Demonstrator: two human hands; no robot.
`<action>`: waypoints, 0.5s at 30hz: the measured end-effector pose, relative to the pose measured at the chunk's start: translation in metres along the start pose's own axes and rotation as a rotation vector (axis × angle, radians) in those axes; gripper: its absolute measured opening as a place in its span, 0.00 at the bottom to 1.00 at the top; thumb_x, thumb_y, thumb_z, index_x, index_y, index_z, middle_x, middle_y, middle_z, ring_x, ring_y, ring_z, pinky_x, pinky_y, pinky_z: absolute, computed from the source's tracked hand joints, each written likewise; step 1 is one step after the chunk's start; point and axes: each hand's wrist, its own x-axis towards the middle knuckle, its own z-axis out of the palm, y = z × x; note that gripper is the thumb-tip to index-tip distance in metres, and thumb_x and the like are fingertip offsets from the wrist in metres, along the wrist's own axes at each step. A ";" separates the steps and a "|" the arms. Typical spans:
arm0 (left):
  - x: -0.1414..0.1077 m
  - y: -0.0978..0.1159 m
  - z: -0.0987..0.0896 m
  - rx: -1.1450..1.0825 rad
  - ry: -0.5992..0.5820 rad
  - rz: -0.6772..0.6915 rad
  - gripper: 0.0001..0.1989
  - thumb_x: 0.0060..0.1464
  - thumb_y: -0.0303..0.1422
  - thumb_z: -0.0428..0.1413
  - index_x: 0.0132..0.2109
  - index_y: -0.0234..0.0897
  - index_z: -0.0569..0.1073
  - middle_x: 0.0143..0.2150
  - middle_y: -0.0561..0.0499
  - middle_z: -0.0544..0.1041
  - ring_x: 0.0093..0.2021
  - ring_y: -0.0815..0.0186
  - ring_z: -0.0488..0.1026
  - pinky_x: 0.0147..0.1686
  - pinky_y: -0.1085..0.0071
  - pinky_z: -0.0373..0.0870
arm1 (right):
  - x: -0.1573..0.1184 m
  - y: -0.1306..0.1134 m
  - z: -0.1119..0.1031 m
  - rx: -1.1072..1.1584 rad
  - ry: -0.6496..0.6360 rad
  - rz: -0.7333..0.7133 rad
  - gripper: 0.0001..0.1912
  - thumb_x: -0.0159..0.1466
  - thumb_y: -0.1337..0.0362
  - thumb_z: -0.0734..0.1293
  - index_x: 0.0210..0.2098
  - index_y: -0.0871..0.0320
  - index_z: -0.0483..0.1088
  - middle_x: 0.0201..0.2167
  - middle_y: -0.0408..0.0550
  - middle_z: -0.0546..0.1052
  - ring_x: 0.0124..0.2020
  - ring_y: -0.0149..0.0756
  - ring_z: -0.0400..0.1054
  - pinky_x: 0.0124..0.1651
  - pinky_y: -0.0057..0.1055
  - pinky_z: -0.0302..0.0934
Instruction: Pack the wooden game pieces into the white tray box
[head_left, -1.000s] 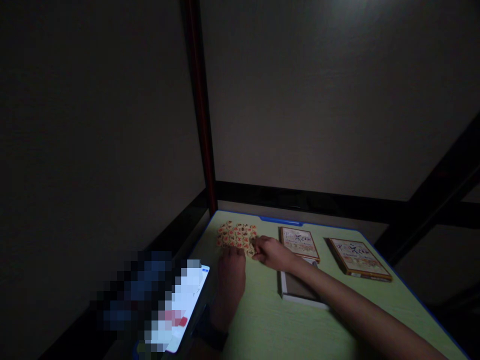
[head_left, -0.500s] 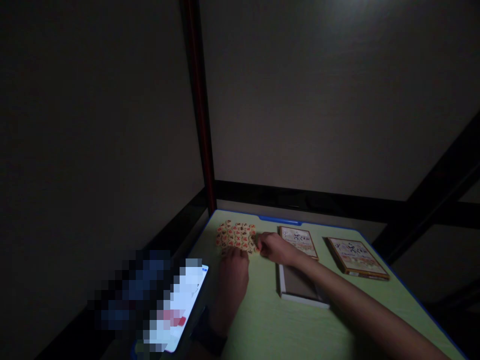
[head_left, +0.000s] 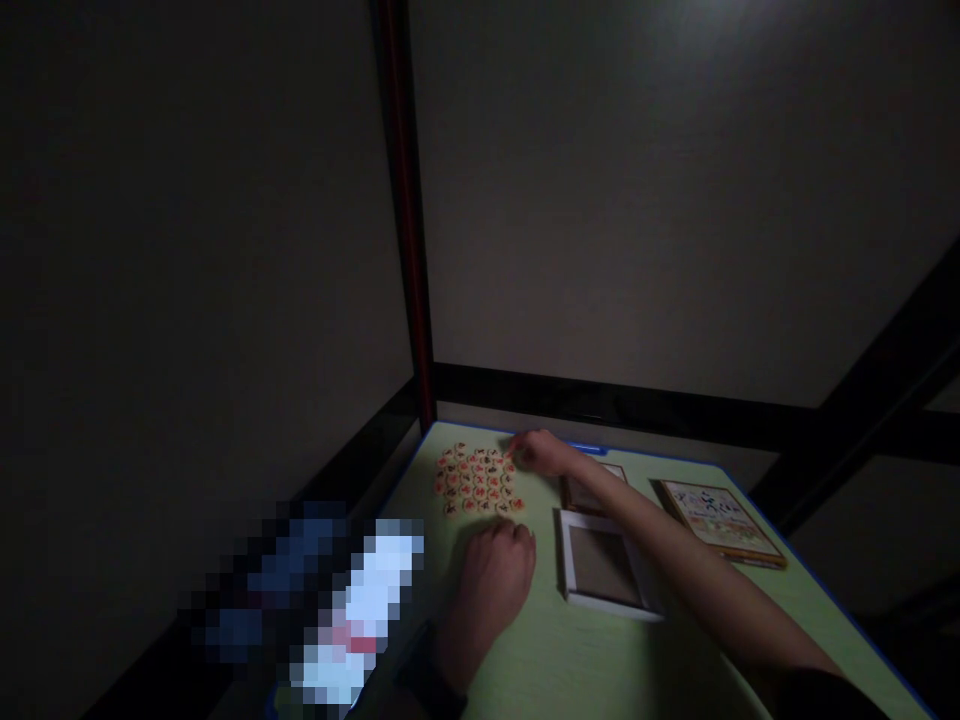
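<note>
Round wooden Chinese chess pieces (head_left: 480,480) with red and black characters lie in rough rows at the far left of the table. My right hand (head_left: 541,453) reaches to the back right corner of this group. Its fingers are bent together, with the fingertips at a chess piece (head_left: 509,465) there. Just in front of the nearest row rests my left hand (head_left: 499,575), closed, knuckles up. Its fingertips are hidden, so I cannot see whether anything is under them.
An open shallow white box (head_left: 566,560) lies right of my left hand. Behind it is a printed box (head_left: 581,492), partly under my right forearm. Another printed box (head_left: 724,518) lies farther right. A lit, blurred phone screen (head_left: 360,610) is at lower left. Walls border the green table (head_left: 540,650).
My right hand has moved from the group's near right side to its back right corner. My left hand has drawn back toward me and right, uncovering the nearest row.
</note>
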 end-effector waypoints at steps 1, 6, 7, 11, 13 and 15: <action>0.000 0.000 0.001 -0.006 -0.009 0.001 0.17 0.65 0.27 0.42 0.42 0.35 0.76 0.41 0.44 0.80 0.41 0.60 0.78 0.40 0.67 0.72 | 0.008 0.001 0.002 -0.018 0.002 0.006 0.18 0.55 0.77 0.65 0.42 0.59 0.77 0.37 0.49 0.81 0.36 0.35 0.73 0.38 0.25 0.60; -0.003 0.002 0.000 -0.049 -0.055 0.006 0.17 0.64 0.26 0.42 0.41 0.33 0.77 0.39 0.43 0.80 0.40 0.60 0.78 0.42 0.65 0.72 | 0.036 0.001 0.014 -0.097 -0.003 0.032 0.09 0.57 0.73 0.65 0.34 0.59 0.77 0.33 0.50 0.81 0.35 0.36 0.72 0.35 0.25 0.56; -0.004 0.002 0.001 -0.053 -0.062 0.005 0.17 0.64 0.26 0.43 0.41 0.33 0.77 0.40 0.42 0.80 0.41 0.59 0.78 0.42 0.65 0.72 | 0.040 0.001 0.015 -0.107 -0.004 0.033 0.09 0.57 0.74 0.65 0.32 0.59 0.77 0.31 0.49 0.80 0.33 0.35 0.71 0.33 0.25 0.55; -0.005 0.003 0.002 -0.053 -0.084 0.005 0.16 0.62 0.26 0.44 0.43 0.32 0.77 0.41 0.41 0.80 0.42 0.57 0.78 0.44 0.62 0.72 | 0.056 -0.004 0.014 -0.116 0.007 0.005 0.11 0.53 0.76 0.64 0.30 0.59 0.76 0.29 0.45 0.79 0.31 0.32 0.69 0.31 0.24 0.51; -0.005 0.004 0.002 -0.050 -0.096 0.016 0.16 0.62 0.26 0.44 0.43 0.32 0.77 0.41 0.41 0.80 0.43 0.57 0.77 0.45 0.60 0.72 | 0.066 -0.010 0.014 -0.107 0.015 -0.022 0.12 0.54 0.77 0.64 0.32 0.59 0.77 0.30 0.45 0.79 0.32 0.32 0.69 0.32 0.23 0.53; -0.005 0.004 0.003 -0.046 -0.111 0.024 0.16 0.62 0.26 0.44 0.43 0.31 0.77 0.42 0.40 0.80 0.43 0.56 0.77 0.45 0.60 0.72 | 0.076 -0.018 0.017 -0.095 0.017 -0.051 0.15 0.55 0.77 0.64 0.36 0.58 0.78 0.32 0.45 0.80 0.33 0.32 0.71 0.34 0.23 0.55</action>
